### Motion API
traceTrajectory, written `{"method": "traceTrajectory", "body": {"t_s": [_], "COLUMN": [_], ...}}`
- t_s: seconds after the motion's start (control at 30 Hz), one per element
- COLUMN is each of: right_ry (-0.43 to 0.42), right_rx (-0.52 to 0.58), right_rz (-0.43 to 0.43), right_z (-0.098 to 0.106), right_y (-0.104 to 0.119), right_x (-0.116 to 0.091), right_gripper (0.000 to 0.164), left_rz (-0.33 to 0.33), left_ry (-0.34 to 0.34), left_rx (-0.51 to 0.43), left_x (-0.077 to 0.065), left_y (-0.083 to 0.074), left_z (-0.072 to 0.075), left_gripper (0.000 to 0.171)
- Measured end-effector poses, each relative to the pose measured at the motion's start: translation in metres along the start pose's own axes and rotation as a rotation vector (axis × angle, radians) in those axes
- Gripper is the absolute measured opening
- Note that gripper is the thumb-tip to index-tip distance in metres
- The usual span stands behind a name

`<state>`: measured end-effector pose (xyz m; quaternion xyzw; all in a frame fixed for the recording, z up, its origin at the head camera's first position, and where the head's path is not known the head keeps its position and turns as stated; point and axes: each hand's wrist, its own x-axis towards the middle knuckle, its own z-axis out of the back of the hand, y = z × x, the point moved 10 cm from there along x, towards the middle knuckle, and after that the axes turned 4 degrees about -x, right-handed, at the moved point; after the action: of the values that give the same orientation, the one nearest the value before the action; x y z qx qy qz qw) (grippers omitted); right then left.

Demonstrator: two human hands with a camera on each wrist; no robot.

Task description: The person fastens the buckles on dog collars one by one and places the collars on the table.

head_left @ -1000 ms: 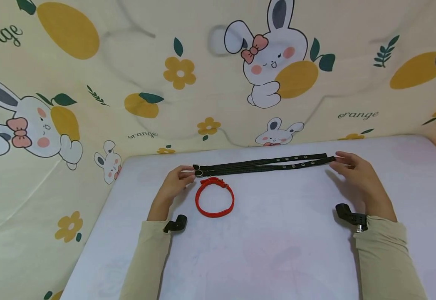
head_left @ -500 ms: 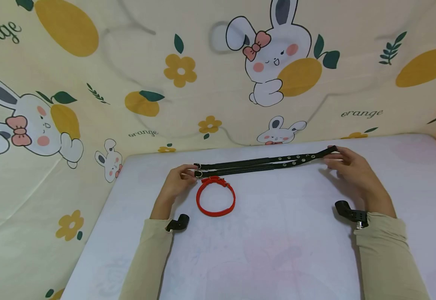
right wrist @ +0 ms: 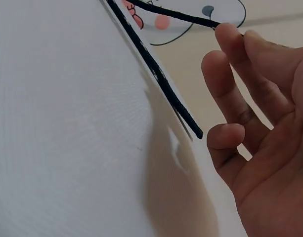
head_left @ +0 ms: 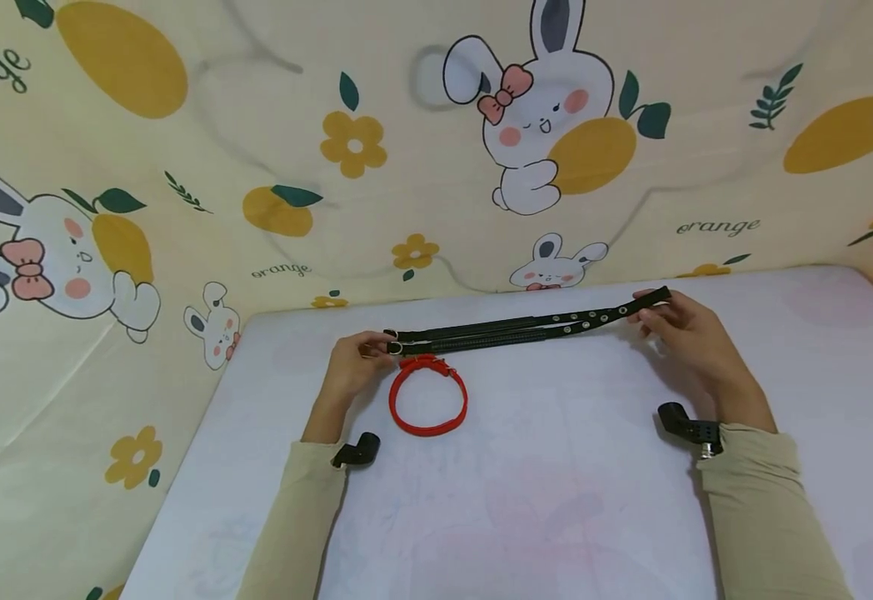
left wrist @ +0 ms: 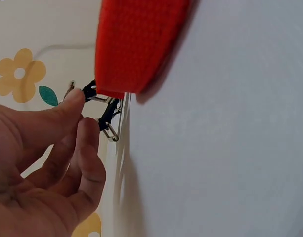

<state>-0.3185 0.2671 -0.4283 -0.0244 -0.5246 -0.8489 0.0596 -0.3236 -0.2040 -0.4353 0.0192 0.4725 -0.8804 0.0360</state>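
Two black buckle collars with metal eyelets stretch side by side across the table's far part. My left hand is at their buckle ends; in the left wrist view, its thumb and forefinger pinch one buckle end, while the other buckle hangs beside the fingers. My right hand pinches the eyelet end of one collar between thumb and forefinger, raised off the table. In the right wrist view, the other strap's tip lies lower, near the tabletop. A red collar, buckled into a loop, lies just in front of the black buckles.
The white table ends at a cream cloth backdrop printed with rabbits, flowers and oranges. Small black cameras are strapped at both wrists, over beige sleeves.
My right hand has taken the eyelet end of a black collar, lifted it and shifted slightly left. My left hand stays at the buckles, and the red collar has not moved.
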Motion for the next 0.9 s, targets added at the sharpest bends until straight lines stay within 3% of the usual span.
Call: {"method": "traceTrajectory", "body": {"t_s": [0.23,0.43,0.63,0.9], "right_ry": [-0.052,-0.103,-0.143,-0.174], "right_rx": [-0.025,-0.061,-0.065,-0.064], "right_rz": [0.025,0.058,0.037,0.081], "right_z": [0.002,0.015,0.031,0.026], "right_y": [0.005,0.024,0.049,0.072], "right_x": [0.001,-0.001,-0.003,-0.013], "right_gripper": [0.036,0.032,0.035,0.031], "left_rz": [0.005,-0.005,-0.100,-0.130], "left_ry": [0.010,0.066,0.080,0.035], "left_rx": [-0.009,-0.046,-0.104,-0.272], "left_x": [-0.001,-0.004,-0.004,-0.015], "left_y": [-0.001,-0.007,-0.030,-0.043], "left_z": [0.000,-0.005,-0.011,0.007], "left_gripper": [0.030,0.029,0.026,0.021]}}
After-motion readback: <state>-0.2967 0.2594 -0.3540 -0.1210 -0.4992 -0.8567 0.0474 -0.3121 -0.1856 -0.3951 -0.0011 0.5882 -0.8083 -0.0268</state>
